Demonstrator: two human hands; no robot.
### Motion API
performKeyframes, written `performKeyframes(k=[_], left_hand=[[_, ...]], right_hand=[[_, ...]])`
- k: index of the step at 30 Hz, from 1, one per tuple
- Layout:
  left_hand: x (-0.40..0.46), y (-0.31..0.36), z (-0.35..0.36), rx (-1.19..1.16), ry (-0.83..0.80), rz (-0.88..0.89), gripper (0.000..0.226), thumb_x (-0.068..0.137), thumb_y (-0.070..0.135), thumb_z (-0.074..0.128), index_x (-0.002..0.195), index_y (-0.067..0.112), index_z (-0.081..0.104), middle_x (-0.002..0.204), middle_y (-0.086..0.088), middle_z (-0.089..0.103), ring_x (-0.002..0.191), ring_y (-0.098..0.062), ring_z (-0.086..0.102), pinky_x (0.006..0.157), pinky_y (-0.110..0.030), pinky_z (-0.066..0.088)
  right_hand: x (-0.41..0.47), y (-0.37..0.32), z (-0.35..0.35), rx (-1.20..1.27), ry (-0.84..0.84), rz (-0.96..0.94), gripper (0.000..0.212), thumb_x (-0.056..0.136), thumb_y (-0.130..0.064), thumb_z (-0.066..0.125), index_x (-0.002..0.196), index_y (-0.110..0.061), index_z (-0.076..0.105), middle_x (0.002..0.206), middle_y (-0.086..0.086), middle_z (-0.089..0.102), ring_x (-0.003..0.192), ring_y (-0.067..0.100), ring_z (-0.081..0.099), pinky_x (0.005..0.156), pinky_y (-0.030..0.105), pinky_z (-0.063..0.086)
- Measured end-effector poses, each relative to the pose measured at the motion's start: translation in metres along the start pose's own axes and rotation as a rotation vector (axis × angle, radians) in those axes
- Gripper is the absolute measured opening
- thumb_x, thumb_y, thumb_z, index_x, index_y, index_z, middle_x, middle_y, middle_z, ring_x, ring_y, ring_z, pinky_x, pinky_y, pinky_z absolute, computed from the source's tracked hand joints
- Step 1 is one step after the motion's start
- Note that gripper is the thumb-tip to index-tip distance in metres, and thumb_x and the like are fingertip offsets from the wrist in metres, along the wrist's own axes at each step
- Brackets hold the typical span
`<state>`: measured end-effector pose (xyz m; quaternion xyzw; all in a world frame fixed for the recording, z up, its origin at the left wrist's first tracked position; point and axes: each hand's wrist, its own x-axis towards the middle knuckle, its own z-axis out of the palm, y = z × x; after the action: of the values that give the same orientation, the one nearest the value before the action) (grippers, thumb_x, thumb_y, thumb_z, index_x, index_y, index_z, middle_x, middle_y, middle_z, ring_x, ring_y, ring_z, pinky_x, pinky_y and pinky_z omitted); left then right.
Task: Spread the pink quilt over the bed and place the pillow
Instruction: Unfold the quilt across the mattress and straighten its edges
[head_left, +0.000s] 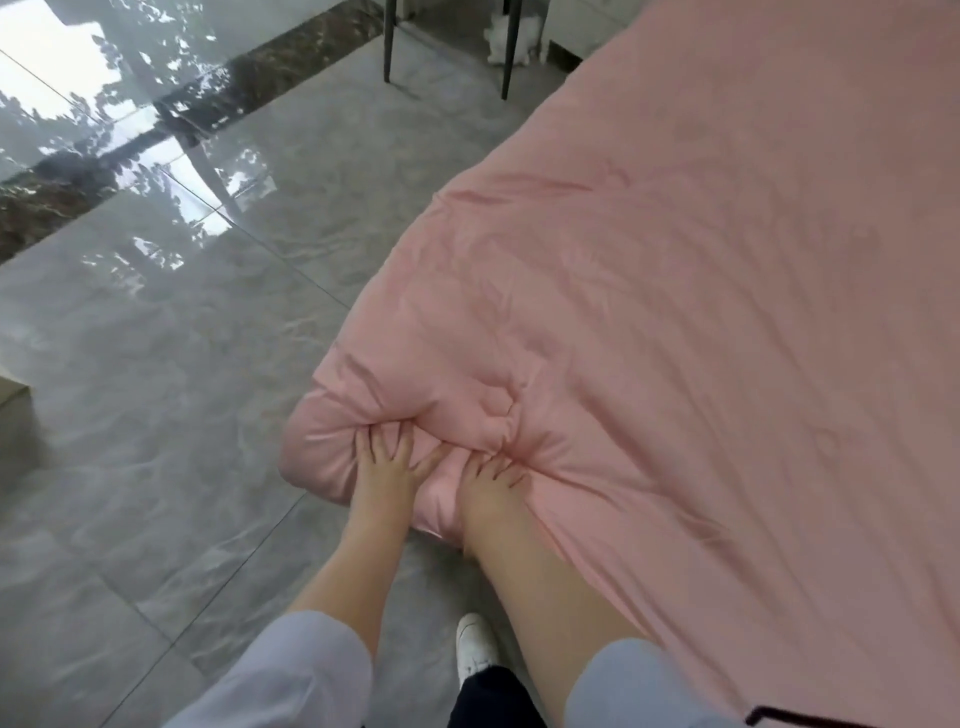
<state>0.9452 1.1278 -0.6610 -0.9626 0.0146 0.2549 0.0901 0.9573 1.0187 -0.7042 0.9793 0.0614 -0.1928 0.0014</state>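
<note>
- A small beige corner of some low object (11, 393) pokes in at the far left edge; what it is cannot be told.
- The glossy grey tiled floor (156, 364) fills the left half of the view, with bright window reflections and a dark marbled strip (291, 65) running diagonally across its upper part.
- The left hand (385, 465), on a bare forearm coming out of a pale lilac sleeve (291, 670), has its fingers spread and dug into the bunched corner of the soft pink fabric quilt (701, 312), gripping a fold there.
- 2 thin dark furniture legs (388, 41) stand on the floor at the top of the view; a small white fluffy thing (511, 39) sits just behind the right one, too blurred to identify.
- A white shoe (474, 644) rests on the floor between the 2 forearms, above a dark trouser leg (493, 696).
- The right hand (488, 480) lies just beside the left one, its fingers likewise curled into the quilt and clutching the puckered cloth, with creases radiating from the grip.
- The quilt lies spread across the bed, covering the whole right side of the view; its near left corner is rounded and puffed up, overhanging the floor where both hands hold it.
- A dark edge (831, 719) shows at the bottom right corner, below the quilt.
</note>
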Motion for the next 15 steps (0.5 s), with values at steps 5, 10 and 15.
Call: performKeyframes(k=[5,10,15], left_hand=[[0.007,-0.021,-0.018,0.053,0.068,0.203,0.056,0.084,0.016,0.033,0.124,0.046,0.059,0.105,-0.015,0.066,0.083,-0.032,0.062,0.076,-0.039,0.053],[-0.002,-0.057,-0.029,0.172,0.121,0.516,0.037,0.098,0.008,0.033,0.131,0.013,0.050,0.122,-0.009,0.062,0.113,-0.030,0.058,0.091,-0.033,0.043],[-0.034,-0.103,-0.026,-0.009,-0.223,0.450,0.026,0.094,0.014,0.049,0.112,0.000,0.062,0.110,-0.018,0.067,0.092,-0.018,0.064,0.075,-0.023,0.045]], right_hand=[[0.010,-0.012,-0.058,0.006,-0.403,0.146,0.044,0.096,-0.014,0.039,0.138,-0.002,0.046,0.140,0.022,0.050,0.126,0.035,0.052,0.105,0.042,0.042],[-0.012,-0.048,-0.100,0.050,-0.578,0.184,0.046,0.101,-0.029,0.039,0.141,-0.007,0.046,0.149,0.012,0.043,0.135,0.028,0.046,0.108,0.033,0.038],[-0.052,-0.095,-0.101,0.140,-0.676,0.222,0.042,0.101,-0.022,0.038,0.137,-0.003,0.050,0.145,0.019,0.046,0.132,0.030,0.047,0.107,0.032,0.037]])
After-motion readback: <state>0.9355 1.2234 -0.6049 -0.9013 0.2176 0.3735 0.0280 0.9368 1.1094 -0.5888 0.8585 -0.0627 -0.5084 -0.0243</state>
